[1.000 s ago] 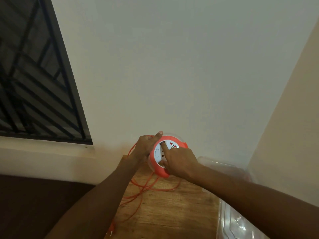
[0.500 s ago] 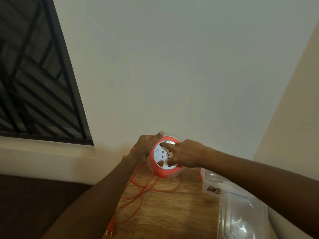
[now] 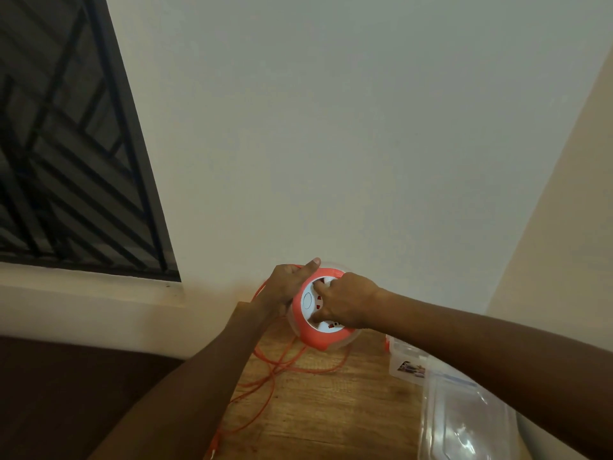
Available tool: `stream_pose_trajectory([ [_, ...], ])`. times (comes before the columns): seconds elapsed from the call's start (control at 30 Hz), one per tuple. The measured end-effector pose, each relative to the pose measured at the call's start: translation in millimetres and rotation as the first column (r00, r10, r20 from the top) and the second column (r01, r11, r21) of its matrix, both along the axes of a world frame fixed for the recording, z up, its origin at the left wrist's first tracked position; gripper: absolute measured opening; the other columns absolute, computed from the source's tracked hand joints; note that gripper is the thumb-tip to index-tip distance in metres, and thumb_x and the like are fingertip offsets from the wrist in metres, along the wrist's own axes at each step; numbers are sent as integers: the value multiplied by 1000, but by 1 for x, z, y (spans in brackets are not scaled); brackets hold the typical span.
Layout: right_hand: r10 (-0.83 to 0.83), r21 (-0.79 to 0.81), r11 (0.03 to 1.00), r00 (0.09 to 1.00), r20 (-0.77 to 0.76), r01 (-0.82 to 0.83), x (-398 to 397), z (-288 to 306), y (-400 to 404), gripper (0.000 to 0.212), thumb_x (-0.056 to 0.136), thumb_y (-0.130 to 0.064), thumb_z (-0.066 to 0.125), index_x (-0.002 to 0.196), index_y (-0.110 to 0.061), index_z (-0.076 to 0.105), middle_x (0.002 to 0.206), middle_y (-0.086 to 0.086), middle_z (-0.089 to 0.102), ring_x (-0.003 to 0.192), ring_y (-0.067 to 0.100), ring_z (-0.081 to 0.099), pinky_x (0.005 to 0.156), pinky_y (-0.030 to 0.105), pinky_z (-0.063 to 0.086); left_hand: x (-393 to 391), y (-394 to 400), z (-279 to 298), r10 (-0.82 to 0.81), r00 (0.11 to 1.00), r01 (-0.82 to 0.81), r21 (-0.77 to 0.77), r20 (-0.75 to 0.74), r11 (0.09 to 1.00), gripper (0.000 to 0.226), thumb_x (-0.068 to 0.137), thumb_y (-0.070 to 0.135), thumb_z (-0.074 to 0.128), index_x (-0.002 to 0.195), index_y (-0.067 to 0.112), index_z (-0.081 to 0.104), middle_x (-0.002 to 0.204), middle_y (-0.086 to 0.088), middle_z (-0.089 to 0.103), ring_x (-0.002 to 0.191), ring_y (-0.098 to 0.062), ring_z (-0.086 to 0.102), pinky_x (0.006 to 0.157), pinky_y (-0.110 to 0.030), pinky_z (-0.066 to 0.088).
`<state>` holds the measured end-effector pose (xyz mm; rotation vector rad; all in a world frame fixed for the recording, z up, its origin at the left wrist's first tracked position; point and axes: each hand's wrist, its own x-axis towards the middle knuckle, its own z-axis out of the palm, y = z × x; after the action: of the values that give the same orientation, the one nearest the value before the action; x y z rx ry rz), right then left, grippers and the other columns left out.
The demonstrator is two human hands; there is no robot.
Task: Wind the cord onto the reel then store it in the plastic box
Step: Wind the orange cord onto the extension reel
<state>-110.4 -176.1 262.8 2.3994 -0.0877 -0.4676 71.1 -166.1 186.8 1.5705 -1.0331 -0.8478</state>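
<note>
A round orange reel with a white socket face is held up over a wooden table. My left hand grips its left rim, thumb lying along the top edge. My right hand sits on the white face with fingers curled into its centre. Loose orange cord hangs from the reel and lies in loops on the wood, ending in a plug at the front edge. A clear plastic box stands to the right, partly behind my right forearm.
A clear plastic lid lies in front of the box at the table's right. A pale wall rises just behind the reel. A barred window and its sill are at left; a dark surface lies below the sill.
My right hand has turned round on the reel's white face, wrist swinging from lower right up to the right side. The view has shifted, showing more of the box and lid.
</note>
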Motion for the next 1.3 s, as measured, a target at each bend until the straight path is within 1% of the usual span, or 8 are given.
stream_pose_trajectory([
  [0.3, 140, -42, 990, 989, 50, -138, 2, -7, -6, 58, 88, -32, 69, 141, -21, 47, 126, 12, 62, 107, 30, 64, 82, 41, 55, -1, 1, 1, -11, 1000, 11, -21, -1, 1000, 44, 93, 59, 66, 80, 18, 78, 82, -5, 82, 74, -25, 78, 74, -36, 64],
  [0.4, -48, 20, 999, 971, 232, 45, 1, -19, -4, 66, 88, -35, 67, 144, -10, 39, 127, 17, 61, 101, 35, 66, 80, 47, 57, -2, 4, 2, 14, 1000, -15, -67, -25, 998, 54, 92, 58, 67, 89, 6, 80, 87, -12, 82, 76, -28, 80, 73, -37, 66],
  [0.5, -315, 187, 948, 820, 478, 256, 5, -31, 1, 75, 92, -46, 54, 147, -3, 27, 128, 18, 60, 96, 37, 66, 76, 47, 55, -1, 2, 8, 54, 996, -63, -122, -73, 990, 64, 92, 55, 69, 94, -8, 75, 87, -23, 79, 72, -31, 78, 67, -35, 64],
  [0.7, -517, 411, 846, 709, 480, 338, 9, -55, 9, 83, 92, -49, 58, 152, -7, 18, 144, 15, 47, 121, 35, 55, 98, 49, 45, 2, 1, 2, 49, 998, -47, -46, 44, 998, 60, 92, 59, 65, 96, 1, 78, 84, -11, 82, 73, -27, 80, 71, -37, 67],
  [0.83, -483, 392, 866, 724, 493, 311, 2, -57, 7, 77, 92, -49, 57, 151, -12, 24, 140, 14, 52, 115, 33, 60, 92, 49, 50, 3, 1, -8, 48, 997, -44, -58, 57, 997, 63, 94, 59, 64, 95, -2, 78, 86, -16, 81, 77, -33, 79, 76, -43, 66],
  [0.97, -230, 202, 967, 877, 423, 156, -8, -47, 6, 36, 89, -31, 60, 123, -18, 58, 94, 11, 71, 71, 29, 69, 58, 39, 56, 4, 2, -2, 57, 998, -56, -55, 25, 997, 53, 93, 57, 66, 81, 8, 80, 81, -12, 81, 71, -28, 80, 71, -38, 66],
  [1.13, 55, 40, 997, 968, 245, -66, -29, -33, -9, 19, 90, -23, 64, 107, -22, 72, 131, 18, 54, 98, 34, 62, 60, 40, 57, 4, 4, 0, 64, 998, -63, -45, 20, 997, 55, 91, 57, 70, 71, 5, 77, 78, -19, 79, 69, -34, 78, 70, -39, 63],
  [1.3, 49, 81, 995, 989, 137, -60, -29, -18, -20, 50, 92, -23, 65, 137, -34, 47, 155, 20, 21, 119, 40, 52, 70, 41, 56, 3, 3, -5, 45, 994, -42, -38, 96, 998, 62, 94, 56, 66, 84, -5, 76, 80, -19, 79, 72, -34, 78, 74, -41, 64],
])
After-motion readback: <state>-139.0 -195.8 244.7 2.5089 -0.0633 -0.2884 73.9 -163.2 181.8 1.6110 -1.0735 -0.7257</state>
